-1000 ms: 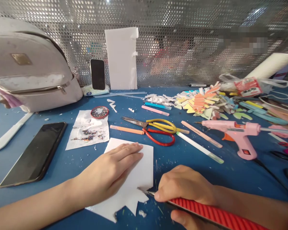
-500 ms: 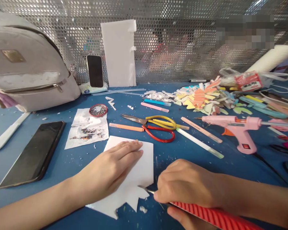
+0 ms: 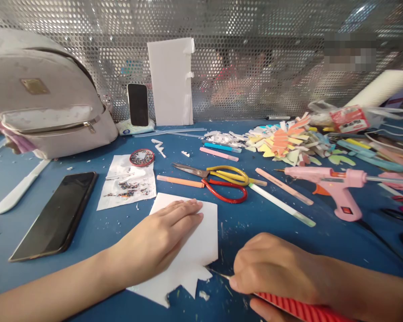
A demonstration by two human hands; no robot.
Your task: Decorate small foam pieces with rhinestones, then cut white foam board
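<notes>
My left hand (image 3: 169, 239) lies flat on a white foam sheet (image 3: 206, 232), fingers stretched out over its upper part. The sheet's lower edge is jagged, with pointed notches. My right hand (image 3: 272, 268) is closed round a craft knife (image 3: 298, 304) with a red ribbed handle. The knife's thin metal blade points left, its tip close to the notch on the sheet's right side; whether it touches cannot be made out. A small white scrap (image 3: 204, 295) lies below the jagged edge. Part of the handle is hidden under my fingers.
Scissors (image 3: 201, 172) and several markers (image 3: 282, 205) lie beyond the sheet. A pink glue gun (image 3: 342, 179) and a heap of paper scraps (image 3: 282, 138) are at right. Left are a phone (image 3: 53, 219), a white plastic knife (image 3: 22, 188) and a backpack (image 3: 53, 98). A perforated metal panel (image 3: 238, 27) stands behind.
My right hand has drawn the craft knife right and slightly down, so its tip has shifted from over the sheet to its edge. The left hand stays pressed on the sheet. The view shifted slightly.
</notes>
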